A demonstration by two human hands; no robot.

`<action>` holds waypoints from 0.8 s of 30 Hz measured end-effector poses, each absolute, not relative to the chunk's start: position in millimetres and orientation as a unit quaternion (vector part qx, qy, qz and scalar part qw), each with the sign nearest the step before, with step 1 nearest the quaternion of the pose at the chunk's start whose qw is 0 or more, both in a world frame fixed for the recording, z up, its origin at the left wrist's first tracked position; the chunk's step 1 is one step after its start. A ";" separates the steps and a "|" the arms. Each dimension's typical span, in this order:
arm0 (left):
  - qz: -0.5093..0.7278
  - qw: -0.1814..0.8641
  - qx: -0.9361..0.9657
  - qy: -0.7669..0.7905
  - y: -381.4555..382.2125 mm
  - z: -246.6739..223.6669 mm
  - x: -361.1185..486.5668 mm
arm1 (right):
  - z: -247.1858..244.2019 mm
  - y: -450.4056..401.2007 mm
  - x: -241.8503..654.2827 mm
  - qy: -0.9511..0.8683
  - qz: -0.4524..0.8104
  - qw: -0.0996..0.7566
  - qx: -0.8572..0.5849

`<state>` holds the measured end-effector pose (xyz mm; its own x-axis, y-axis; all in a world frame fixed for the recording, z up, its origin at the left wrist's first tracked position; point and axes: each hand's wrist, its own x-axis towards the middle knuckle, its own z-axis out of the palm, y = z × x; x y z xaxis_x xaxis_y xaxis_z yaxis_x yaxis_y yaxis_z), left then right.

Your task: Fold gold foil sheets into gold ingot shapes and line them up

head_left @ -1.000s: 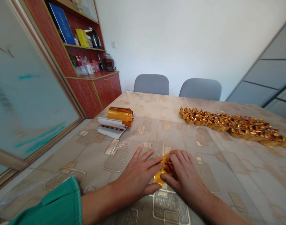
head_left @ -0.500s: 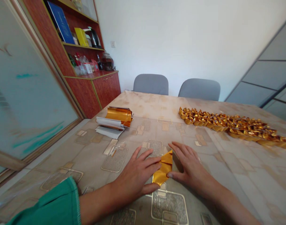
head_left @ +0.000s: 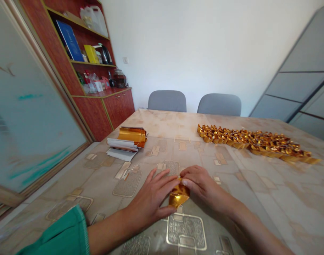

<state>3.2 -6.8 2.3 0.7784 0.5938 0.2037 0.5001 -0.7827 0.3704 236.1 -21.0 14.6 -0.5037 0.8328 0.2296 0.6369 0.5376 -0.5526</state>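
Note:
A folded sheet of gold foil paper (head_left: 179, 196) lies on the patterned tablecloth between my two hands. My left hand (head_left: 153, 194) rests along its left side, fingers stretched out, with the fingertips at the upper part of the foil and the thumb by its lower corner, holding it down. At the top right edge, my right hand (head_left: 203, 184) has thumb and bent fingers pinched on the foil. The fingertips cover part of the folded upper edge.
A curled stack of gold foil sheets (head_left: 132, 137) with white backing lies at the far left. Rows of folded gold foil pieces (head_left: 247, 139) stretch across the right side. Two grey chairs (head_left: 167, 101) stand behind the table (head_left: 162, 118); a red-brown cabinet (head_left: 119, 109) is at the back left.
My right hand has moved left and closed in, its fingers now pinching the foil's top edge. The foil's upper right part is folded over, and it looks more compact. The camera view has tilted up slightly.

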 end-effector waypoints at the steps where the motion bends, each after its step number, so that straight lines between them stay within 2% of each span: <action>1: 0.160 0.149 0.930 0.295 -6.6 2.3 2.9 | 11.7 -18.6 235.7 -0.839 0.196 0.240 -0.447; 6: 0.163 0.149 0.929 0.298 -8.1 4.5 2.8 | 4.9 -13.5 233.8 -0.821 0.132 0.217 -0.512; 10: 0.178 0.150 0.929 0.288 -11.1 5.5 4.5 | 12.3 -19.2 234.9 -0.816 0.133 0.210 -0.522; 18: 0.292 0.181 0.895 0.285 -13.8 10.8 11.3 | 35.4 -30.3 238.9 -0.845 0.142 0.313 -0.409; 21: 0.344 0.116 0.898 0.250 -9.2 8.5 13.3 | 43.0 -35.0 242.0 -0.863 0.106 0.309 -0.387; 24: 0.331 0.026 0.916 0.226 -3.8 5.2 15.2 | 43.3 -37.7 243.4 -0.888 0.089 0.250 -0.376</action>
